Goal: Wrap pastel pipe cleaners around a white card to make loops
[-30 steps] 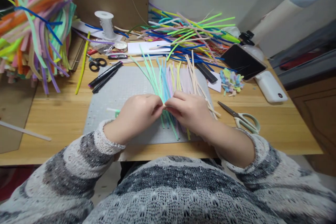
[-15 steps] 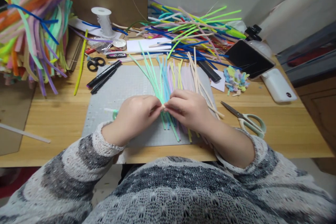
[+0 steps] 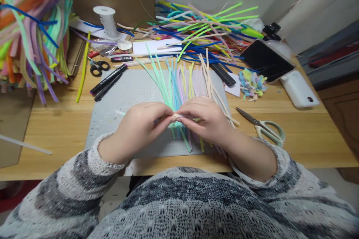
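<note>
My left hand [image 3: 140, 121] and my right hand [image 3: 206, 119] meet over the cutting mat [image 3: 112, 134], fingertips closed in a pinch. Between them is a small pale pipe cleaner piece [image 3: 176, 116]; the fingers cover most of it. Pipe cleaners lie fanned out beneath and behind my hands: green ones [image 3: 160, 78], blue ones [image 3: 174, 76], lilac, yellow and peach ones [image 3: 208, 76]. Their near ends stick out below my right hand. Just left of my left hand a white tip [image 3: 120, 112] shows; the rest of it is hidden.
Scissors [image 3: 266, 127] lie to the right, near a heap of short clippings [image 3: 252, 82] and a phone [image 3: 267, 61]. Black markers [image 3: 109, 82], small scissors [image 3: 99, 68] and a wire spool [image 3: 108, 22] are at left. Pipe cleaner bundles [image 3: 33, 37] stand far left; loose ones [image 3: 207, 26] pile behind.
My left hand has tilted and shifted slightly left, and more of the pale piece shows between the fingertips. The green loop beside my left hand is now out of sight.
</note>
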`<state>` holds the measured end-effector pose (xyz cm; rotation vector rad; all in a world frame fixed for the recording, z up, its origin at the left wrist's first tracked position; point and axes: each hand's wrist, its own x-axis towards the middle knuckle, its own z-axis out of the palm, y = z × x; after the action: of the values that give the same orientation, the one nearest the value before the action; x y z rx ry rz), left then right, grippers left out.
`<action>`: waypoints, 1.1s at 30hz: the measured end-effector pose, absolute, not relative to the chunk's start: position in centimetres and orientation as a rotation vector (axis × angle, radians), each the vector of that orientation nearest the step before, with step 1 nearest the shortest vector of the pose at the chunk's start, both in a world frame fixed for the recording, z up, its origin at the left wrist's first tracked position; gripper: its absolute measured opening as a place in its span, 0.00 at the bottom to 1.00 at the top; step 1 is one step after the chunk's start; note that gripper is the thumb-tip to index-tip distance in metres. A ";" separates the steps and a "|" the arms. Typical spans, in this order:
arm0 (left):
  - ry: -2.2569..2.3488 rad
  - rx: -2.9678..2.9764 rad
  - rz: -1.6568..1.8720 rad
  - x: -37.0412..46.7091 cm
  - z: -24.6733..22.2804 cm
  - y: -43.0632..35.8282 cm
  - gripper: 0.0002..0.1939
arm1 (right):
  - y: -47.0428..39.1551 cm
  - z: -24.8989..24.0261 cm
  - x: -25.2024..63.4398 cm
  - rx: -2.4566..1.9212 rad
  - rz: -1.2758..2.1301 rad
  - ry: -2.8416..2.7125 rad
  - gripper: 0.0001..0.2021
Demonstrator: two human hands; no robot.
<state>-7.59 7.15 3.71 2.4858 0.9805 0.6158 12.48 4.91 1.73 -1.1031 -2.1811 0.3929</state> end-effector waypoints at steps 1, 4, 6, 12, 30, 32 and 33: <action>0.997 2.461 0.632 -7.5 3.7 7.1 0.06 | 4.9 1.7 12.4 -1.105 0.401 -2.165 0.08; 1.052 2.387 0.674 -7.4 3.4 7.0 0.06 | 4.8 1.6 12.2 -1.105 0.450 -2.130 0.07; 1.061 2.359 0.682 -7.3 3.2 7.0 0.06 | 4.8 1.4 12.1 -1.116 0.475 -2.121 0.07; 1.032 2.331 0.695 -7.3 2.7 7.0 0.05 | 4.5 1.0 11.8 -1.175 0.525 -2.104 0.06; 0.943 2.397 0.795 -7.1 2.3 7.2 0.05 | 4.3 0.4 11.8 -1.100 0.338 -2.199 0.07; 0.924 2.444 0.812 -7.1 2.4 7.1 0.06 | 4.3 0.5 11.8 -1.081 0.342 -2.191 0.07; 0.927 2.475 0.829 -7.1 2.3 7.0 0.06 | 4.2 0.6 11.8 -1.080 0.358 -2.180 0.07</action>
<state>-7.15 6.98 2.34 2.4746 0.9269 0.8289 11.83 4.25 0.55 -1.0800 -2.1798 0.3580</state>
